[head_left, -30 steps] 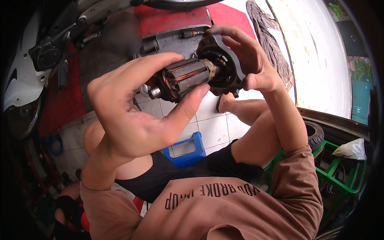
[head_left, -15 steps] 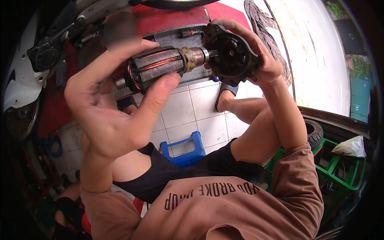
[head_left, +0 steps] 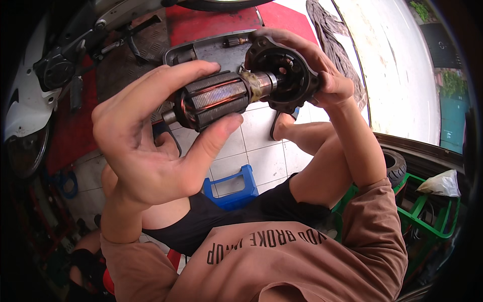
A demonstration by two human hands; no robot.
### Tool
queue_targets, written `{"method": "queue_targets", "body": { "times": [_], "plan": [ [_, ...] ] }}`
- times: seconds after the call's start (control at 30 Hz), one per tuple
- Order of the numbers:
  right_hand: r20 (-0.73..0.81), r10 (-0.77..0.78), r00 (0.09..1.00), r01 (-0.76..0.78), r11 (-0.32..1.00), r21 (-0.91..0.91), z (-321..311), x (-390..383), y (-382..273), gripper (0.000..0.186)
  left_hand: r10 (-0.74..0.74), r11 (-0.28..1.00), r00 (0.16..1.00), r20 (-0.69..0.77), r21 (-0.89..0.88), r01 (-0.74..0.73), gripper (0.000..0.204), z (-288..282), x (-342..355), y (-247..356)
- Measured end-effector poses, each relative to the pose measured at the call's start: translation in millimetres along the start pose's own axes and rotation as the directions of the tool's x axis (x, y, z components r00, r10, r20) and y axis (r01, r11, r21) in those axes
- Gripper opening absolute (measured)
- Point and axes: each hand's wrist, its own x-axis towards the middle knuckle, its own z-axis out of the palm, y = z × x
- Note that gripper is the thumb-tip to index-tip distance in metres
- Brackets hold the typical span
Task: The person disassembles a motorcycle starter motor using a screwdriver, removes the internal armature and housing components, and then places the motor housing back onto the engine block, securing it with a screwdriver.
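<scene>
My left hand [head_left: 151,146] grips a motor armature [head_left: 214,98] with a dark laminated core, copper windings and a short steel shaft at its left end. My right hand [head_left: 332,75] is wrapped round the outer side of a black round end housing [head_left: 297,88] with flanges, its hollow face turned partly toward the armature. The armature's collar end reaches into the opening of the housing; whether it touches inside, I cannot tell. Beyond my hands a grey metal tray [head_left: 204,50] holds a small cylindrical part [head_left: 234,42].
A motorbike [head_left: 55,70] stands at the upper left by red mats [head_left: 209,20]. A grey rag [head_left: 322,20] lies at the upper right. A blue plastic stool [head_left: 229,196] is below my hands; a green crate [head_left: 437,224], white bag [head_left: 437,183] and tyre [head_left: 396,168] are at the right.
The armature moved left, out from the housing, then back rightward into its opening. The housing tilted as this happened. Both hands keep their grips.
</scene>
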Motion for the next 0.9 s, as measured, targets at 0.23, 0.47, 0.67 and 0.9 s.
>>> {"method": "queue_targets", "body": {
  "times": [0.23, 0.47, 0.67, 0.9],
  "plan": [
    [0.009, -0.011, 1.000, 0.011, 1.000, 0.001, -2.6, -0.5, -1.2, 0.107, 0.006, 1.000, 1.000, 0.009, 0.000, -0.006, 0.043, -0.5, 0.4, 0.1],
    [-0.004, -0.038, 0.999, 0.037, 0.998, -0.059, -5.0, -1.5, 0.1, 0.108, 0.038, 0.998, 0.998, 0.048, 0.037, -0.040, 0.045, -3.5, 1.5, 2.0],
    [-0.035, -0.054, 0.998, 0.049, 0.991, -0.123, -6.9, -2.6, -1.6, 0.108, 0.114, 0.982, 0.988, 0.100, 0.140, -0.127, 0.044, -5.3, 5.0, 4.7],
    [-0.018, -0.041, 0.999, 0.038, 0.987, -0.159, -7.5, -1.1, -1.1, 0.110, 0.159, 0.972, 0.982, 0.105, 0.159, -0.174, 0.044, -5.0, 4.7, 0.3]
  ]
}}
